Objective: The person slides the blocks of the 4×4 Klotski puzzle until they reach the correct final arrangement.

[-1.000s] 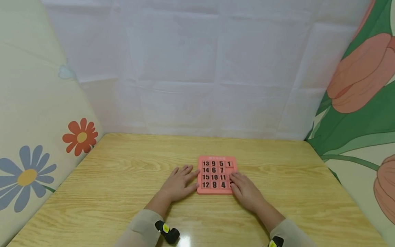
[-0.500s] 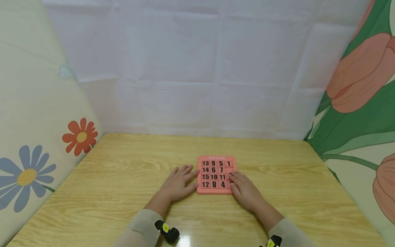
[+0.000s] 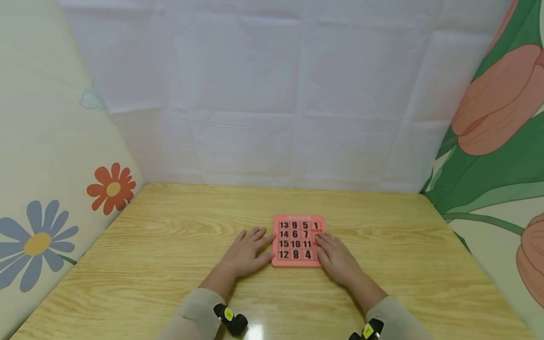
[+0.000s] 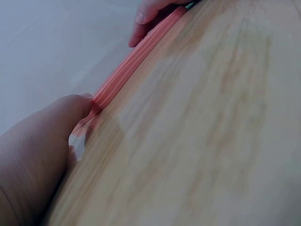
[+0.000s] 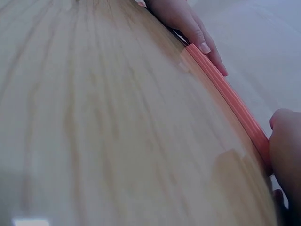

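A pink number sliding puzzle lies flat on the wooden table, with black digits on its tiles. Row one reads 13, 9, 5, 1. My left hand rests along the puzzle's left edge, thumb and index fingertip touching the frame, fingers spread. From the right, my right hand reaches over the puzzle's right column, fingertips on a tile in the second row whose number is mostly hidden. Its thumb covers the lower right corner. In the left wrist view, the left thumb meets the puzzle's side.
The wooden table extends around the puzzle on all sides. Behind it hangs a creased white cloth. Flower-printed cloths stand at the left and right. Black wrist cameras sit on both sleeves.
The right fingertips have shifted slightly away from the body, and the tile under them has slid from row three up to row two. The left hand stays in place.
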The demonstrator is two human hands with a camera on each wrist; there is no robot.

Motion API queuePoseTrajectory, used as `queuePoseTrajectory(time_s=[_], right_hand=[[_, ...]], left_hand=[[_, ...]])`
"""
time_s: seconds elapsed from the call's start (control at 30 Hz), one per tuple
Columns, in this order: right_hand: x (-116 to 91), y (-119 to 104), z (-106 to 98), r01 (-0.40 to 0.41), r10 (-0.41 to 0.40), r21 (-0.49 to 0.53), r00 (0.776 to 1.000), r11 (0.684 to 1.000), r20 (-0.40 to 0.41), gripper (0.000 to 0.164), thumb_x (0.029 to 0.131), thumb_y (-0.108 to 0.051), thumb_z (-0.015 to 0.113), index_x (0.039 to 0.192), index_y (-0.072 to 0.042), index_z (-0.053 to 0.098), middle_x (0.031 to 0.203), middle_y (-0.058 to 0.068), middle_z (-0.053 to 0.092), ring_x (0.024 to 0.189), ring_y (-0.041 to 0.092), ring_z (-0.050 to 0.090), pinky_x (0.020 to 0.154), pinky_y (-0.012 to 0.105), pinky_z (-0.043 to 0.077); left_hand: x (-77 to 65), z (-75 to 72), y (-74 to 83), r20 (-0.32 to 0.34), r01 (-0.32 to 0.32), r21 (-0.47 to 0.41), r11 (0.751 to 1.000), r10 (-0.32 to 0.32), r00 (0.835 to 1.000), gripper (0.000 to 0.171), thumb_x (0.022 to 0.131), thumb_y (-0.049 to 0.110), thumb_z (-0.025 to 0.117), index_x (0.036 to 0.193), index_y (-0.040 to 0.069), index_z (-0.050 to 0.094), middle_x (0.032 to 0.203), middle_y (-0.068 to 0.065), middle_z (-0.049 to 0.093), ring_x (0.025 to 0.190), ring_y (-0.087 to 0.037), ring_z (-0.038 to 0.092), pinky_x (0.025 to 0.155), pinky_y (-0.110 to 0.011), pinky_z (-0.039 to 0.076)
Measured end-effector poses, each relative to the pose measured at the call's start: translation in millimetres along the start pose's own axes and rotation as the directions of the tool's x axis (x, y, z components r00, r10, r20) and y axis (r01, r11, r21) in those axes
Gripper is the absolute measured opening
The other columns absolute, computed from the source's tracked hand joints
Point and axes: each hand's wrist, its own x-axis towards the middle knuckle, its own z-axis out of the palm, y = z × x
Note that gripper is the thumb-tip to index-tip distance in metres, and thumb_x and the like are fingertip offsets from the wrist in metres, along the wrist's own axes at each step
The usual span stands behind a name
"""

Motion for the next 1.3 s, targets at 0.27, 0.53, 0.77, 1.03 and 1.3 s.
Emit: queuePoseTrajectory(time_s=[0.27,0.53,0.77,1.03,1.3], right_hand=[[3.4,0.7,-0.4,-0.007,0.007,0.01,1.0,1.0,0.011,0.046,0.104,-0.025,0.043,0.145,-0.002,0.047,0.154,0.014,0.042,0.147,0.034,0.031,0.123,0.051,0.022],[6.3,0.6,-1.4,0.001,-0.001,0.004,1.0,1.0,0.014,0.049,0.104,-0.03,0.042,0.145,-0.004,0.047,0.154,0.013,0.041,0.148,0.036,0.028,0.122,0.055,0.02],[7.6,1.8,-0.2,-0.007,0.007,0.005,1.0,1.0,0.023,0.049,0.105,-0.031,0.042,0.146,-0.005,0.045,0.156,0.012,0.039,0.149,0.035,0.025,0.123,0.055,0.017],[8.5,1.1,-1.1,-0.017,0.016,0.008,0.999,1.0,0.039,0.051,0.104,-0.031,0.041,0.148,-0.005,0.042,0.158,0.012,0.036,0.15,0.035,0.024,0.123,0.055,0.016],[7.6,-0.3,-2.5,-0.028,0.027,0.029,0.999,0.999,0.041,0.053,0.104,-0.032,0.042,0.15,-0.006,0.04,0.159,0.012,0.034,0.15,0.033,0.024,0.124,0.053,0.016]], left_hand=[[-0.4,0.1,-0.1,-0.003,-0.002,-0.005,1.0,0.002,1.0,0.06,0.099,0.053,0.045,0.15,0.023,0.042,0.16,-0.012,0.032,0.15,-0.033,0.025,0.123,-0.056,0.015],[-0.8,0.4,-0.9,-0.009,-0.003,-0.008,1.0,0.003,1.0,0.06,0.099,0.052,0.046,0.151,0.022,0.041,0.16,-0.011,0.032,0.15,-0.032,0.024,0.124,-0.056,0.014],[-1.3,0.2,-1.1,-0.003,0.002,-0.01,1.0,-0.002,1.0,0.06,0.098,0.053,0.046,0.151,0.024,0.041,0.16,-0.01,0.031,0.15,-0.031,0.024,0.124,-0.054,0.013],[-1.3,0.4,-1.2,0.003,0.006,-0.01,1.0,-0.006,1.0,0.061,0.098,0.053,0.047,0.151,0.025,0.04,0.16,-0.009,0.031,0.151,-0.03,0.023,0.124,-0.054,0.013],[-1.1,1.0,-1.1,-0.003,0.005,-0.007,1.0,-0.005,1.0,0.061,0.098,0.053,0.047,0.151,0.024,0.041,0.16,-0.009,0.032,0.151,-0.031,0.023,0.124,-0.054,0.012]])
